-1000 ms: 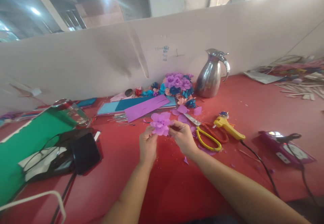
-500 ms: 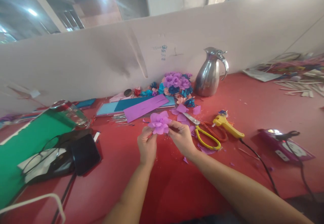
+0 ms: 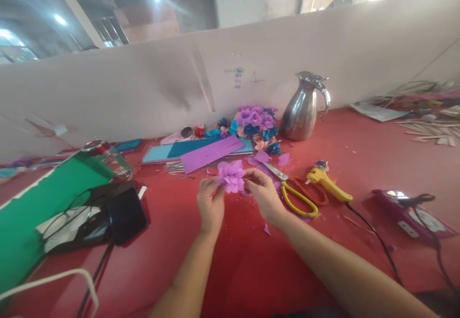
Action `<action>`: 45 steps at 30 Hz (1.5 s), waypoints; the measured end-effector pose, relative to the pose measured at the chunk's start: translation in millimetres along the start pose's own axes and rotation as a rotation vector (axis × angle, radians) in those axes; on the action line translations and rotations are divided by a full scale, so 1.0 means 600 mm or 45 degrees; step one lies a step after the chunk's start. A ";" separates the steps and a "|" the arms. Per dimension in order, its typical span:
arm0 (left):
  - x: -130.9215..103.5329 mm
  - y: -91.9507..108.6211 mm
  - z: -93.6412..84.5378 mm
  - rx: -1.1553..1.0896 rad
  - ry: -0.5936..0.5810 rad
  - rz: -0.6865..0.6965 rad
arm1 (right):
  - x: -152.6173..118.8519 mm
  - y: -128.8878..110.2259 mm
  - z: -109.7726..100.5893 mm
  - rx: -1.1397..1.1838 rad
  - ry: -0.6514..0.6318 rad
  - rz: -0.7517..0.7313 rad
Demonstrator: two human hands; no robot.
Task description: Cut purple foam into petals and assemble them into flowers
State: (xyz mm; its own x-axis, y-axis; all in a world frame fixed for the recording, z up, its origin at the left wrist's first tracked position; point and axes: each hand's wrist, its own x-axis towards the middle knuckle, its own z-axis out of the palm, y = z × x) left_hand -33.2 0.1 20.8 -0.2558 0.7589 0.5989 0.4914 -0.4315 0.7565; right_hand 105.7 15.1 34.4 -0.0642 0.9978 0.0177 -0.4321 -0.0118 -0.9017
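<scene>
A purple paper flower point(image 3: 232, 176) with layered petals is held up over the red table. My left hand point(image 3: 210, 206) pinches its left edge between thumb and fingers. At its right side, my right hand point(image 3: 264, 195) has thumb and fingers closed on a petal. Close by on the right lie scissors point(image 3: 300, 201) with yellow and red handles, among purple paper petals point(image 3: 263, 157). A yellow glue gun point(image 3: 328, 183) rests farther right. Behind the flower is a purple paper strip point(image 3: 212, 154) on blue sheets.
Finished paper flowers point(image 3: 257, 121) are heaped by the wall, beside a steel jug point(image 3: 302, 109). A purple power strip point(image 3: 413, 215) with cords sits right. On the left are a black phone point(image 3: 127, 216), glasses point(image 3: 64, 219), a glass jar point(image 3: 113, 159) and a green board point(image 3: 17, 241).
The whole view has shifted slightly, so things sit a little farther right and lower. The flower has turned a little between my hands, and the fingers of my right hand have shifted on its edge.
</scene>
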 end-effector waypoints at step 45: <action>0.016 0.009 -0.002 -0.441 -0.893 -0.302 | 0.021 -0.083 -0.052 -0.383 -0.329 -0.026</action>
State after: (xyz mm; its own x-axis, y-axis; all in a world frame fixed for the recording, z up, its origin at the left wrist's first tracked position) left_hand -34.4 4.4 30.8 0.3166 0.9281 0.1960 0.1753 -0.2603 0.9495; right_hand 154.3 30.2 66.2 -0.2994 0.9477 0.1108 -0.1556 0.0661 -0.9856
